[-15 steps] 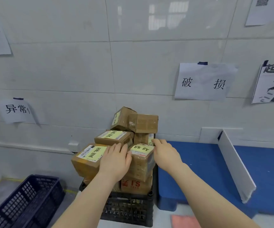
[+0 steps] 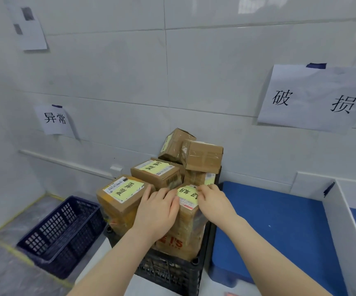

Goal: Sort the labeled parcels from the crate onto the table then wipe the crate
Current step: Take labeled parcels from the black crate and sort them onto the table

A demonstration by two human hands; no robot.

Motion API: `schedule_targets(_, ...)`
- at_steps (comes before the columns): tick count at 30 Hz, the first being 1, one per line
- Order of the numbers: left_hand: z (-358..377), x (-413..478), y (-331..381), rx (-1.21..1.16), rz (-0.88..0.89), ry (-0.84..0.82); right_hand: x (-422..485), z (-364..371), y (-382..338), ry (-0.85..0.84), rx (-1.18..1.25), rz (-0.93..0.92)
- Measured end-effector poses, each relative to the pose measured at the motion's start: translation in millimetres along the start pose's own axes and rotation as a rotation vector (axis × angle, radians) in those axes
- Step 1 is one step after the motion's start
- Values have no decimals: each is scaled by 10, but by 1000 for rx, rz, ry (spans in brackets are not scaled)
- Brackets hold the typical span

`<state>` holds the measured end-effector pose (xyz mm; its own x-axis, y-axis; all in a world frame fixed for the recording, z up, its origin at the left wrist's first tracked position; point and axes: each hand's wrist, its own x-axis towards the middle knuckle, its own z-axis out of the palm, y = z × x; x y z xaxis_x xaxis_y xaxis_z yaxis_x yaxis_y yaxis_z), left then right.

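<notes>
Fingers (image 2: pixel 166 194) of left hand (image 2: pixel 156 212) and right hand (image 2: pixel 215 205) grip the front parcel (image 2: pixel 188 221); it stands upright, label (image 2: pixel 186 194) on top.

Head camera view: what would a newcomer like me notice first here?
A heap of brown parcels with yellow labels overflows a black crate at centre, where the left hand and right hand hold the front parcel. Right of it lies a blue table; paper signs hang on the white tiled wall above.
</notes>
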<state>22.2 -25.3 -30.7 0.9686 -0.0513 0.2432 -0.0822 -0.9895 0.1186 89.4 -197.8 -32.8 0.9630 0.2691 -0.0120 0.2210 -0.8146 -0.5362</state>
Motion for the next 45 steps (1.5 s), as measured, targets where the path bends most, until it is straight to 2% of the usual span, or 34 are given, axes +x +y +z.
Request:
schedule_targets(3, 17, -7, 9, -13, 0, -8, 37, 50, -1, -22, 167, 40)
schedule_targets(9, 21, -110, 28, -76, 10, 25, 7, 14, 20, 14, 239, 67)
schedule_targets(16, 109, -363, 232, -166, -97, 120, -300, 96, 47, 95, 372, 48)
schedule_targets(20, 155, -463, 274, -247, -117, 99, -502, 141, 58, 113, 419, -4)
schedule_targets(25, 186, -425, 261, -475, -142, 14, -592, 129, 53, 133, 466, -12)
schedule_targets(35, 112, -462, 238, -524, -30, 178, -809, 132, -113, 291, 514, -29)
schedule_targets(40, -115, -442, 346, -620, 62, 294, -979, -76, -199, 468, 493, -107)
schedule_targets(45, -285, -240, 526, -696, 209, 322, -1075, -315, -183, 635, 592, -36)
